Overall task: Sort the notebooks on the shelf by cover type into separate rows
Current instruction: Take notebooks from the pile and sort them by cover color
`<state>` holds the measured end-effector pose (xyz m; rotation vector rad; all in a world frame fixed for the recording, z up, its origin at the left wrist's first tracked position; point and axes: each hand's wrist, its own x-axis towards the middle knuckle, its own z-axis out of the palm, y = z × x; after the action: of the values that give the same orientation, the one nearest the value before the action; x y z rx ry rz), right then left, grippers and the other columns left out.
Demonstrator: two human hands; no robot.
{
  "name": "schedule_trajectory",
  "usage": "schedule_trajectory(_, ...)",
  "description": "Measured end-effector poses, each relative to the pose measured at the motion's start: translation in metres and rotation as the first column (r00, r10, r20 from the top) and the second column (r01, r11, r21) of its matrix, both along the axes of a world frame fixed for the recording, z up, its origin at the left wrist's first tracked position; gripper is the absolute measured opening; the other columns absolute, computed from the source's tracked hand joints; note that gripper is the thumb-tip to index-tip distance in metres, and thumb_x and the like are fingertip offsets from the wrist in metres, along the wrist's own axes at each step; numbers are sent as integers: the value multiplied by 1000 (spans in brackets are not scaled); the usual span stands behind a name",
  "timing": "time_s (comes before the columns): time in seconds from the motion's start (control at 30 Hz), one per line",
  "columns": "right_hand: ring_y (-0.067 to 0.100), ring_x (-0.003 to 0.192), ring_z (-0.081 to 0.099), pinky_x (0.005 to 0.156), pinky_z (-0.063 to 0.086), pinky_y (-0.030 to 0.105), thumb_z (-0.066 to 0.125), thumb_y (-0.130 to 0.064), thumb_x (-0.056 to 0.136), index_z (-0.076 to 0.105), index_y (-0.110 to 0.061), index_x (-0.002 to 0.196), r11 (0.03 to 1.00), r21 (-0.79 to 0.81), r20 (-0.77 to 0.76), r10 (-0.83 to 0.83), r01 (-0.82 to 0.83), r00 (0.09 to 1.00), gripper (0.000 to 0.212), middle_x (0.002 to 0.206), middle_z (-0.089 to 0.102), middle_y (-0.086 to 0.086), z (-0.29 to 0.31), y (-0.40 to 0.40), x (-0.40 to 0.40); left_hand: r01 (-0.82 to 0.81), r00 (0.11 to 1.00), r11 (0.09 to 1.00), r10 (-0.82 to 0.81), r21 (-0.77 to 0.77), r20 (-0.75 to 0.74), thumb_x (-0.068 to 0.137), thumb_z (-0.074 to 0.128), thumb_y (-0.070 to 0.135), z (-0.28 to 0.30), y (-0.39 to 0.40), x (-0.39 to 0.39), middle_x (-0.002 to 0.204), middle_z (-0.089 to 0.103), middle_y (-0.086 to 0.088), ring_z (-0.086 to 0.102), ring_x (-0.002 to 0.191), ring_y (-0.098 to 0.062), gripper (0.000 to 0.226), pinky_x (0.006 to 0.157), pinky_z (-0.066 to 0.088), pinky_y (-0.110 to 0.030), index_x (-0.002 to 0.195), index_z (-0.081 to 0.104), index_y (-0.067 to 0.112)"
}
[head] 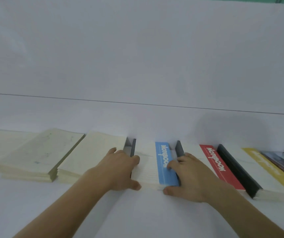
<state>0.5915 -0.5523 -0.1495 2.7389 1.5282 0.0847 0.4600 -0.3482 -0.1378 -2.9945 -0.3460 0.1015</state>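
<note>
**Both my hands on the blue-striped stack**

My left hand [120, 166] and my right hand [185, 176] sit on either side of the blue-striped notebook stack [148, 165], which lies flat on the white shelf [137, 213] roughly in the middle of the row. The stack is between my palms. My left fingers curl over its left edge at the far end, with the thumb pressed against the near left corner. My right fingers curl down onto the blue band along its right side, and that thumb lies against the near edge by the right corner. So both hands are clamped on this one stack.

Just left of my left hand lies a plain cream stack [93, 155], touching or nearly touching the one I hold; a dark upright edge shows between them. Further left sits a second cream stack [40, 155], with faint marks on its cover. To the right of my right hand is the red-striped notebook stack [220, 165], with a black spine edge beside it, and beyond that the yellow-striped notebook stack [266, 167] near the shelf's right end. The white back panel [137, 57] rises behind them all.
</note>
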Motion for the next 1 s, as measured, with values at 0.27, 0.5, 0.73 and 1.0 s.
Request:
schedule_trajectory(0.27,14,105,43,84,45,31,64,-73,65,41,-32,124,997,-66,-111,-57,50,992,75,114,51,-7,13,9,1,-70,996,988,61,-140,-69,72,73,63,7,-3,5,92,49,5,46,104,-26,68,85,40,-35,118,41,24)
schedule_trajectory(0.5,16,112,42,95,39,31,61,-72,72,39,-30,130,990,-126,-87,-72,60,994,75,120,52,-6,20,9,-8,-15,999,1000,16,18,-30,75,71,63,6,-7,6,121,56,-6,47,118,-28,73,98,33,-38,126,41,21)
schedule_trajectory(0.73,18,141,26,117,20,31,45,-66,90,28,-27,149,999,50,72,3,-6,997,73,151,33,-4,31,4,-21,17,972,1000,-19,10,232,80,49,78,3,-5,-9,145,40,2,30,139,-22,81,117,23,-45,140,38,25)
schedule_trajectory(1.0,16,151,-1,121,6,33,20,-66,93,17,-28,155,965,239,60,95,-107,994,72,164,9,-4,12,56,-74,-96,768,995,94,-32,634,93,40,53,-10,9,-68,129,61,4,56,121,-19,57,105,43,-36,137,51,19)
